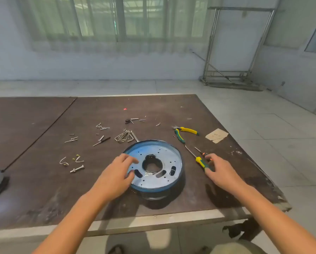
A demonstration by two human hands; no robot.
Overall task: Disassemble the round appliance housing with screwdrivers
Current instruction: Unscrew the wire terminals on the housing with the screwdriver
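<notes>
Dark table (171,110) strewn with loose screws (102,127); round housing (168,156) sits near its front edge. Left grip (116,173) released, fingers spread on the housing's left rim. Right grip (221,171) brackets the yellow-green screwdriver (201,162) handle; cannot tell if grasped.

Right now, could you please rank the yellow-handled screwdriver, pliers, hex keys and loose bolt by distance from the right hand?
1. Yellow-handled screwdriver, beside the right hand.
2. Pliers, farther back on the right.
3. Hex keys, behind the housing.
4. Loose bolt, far left.
</notes>
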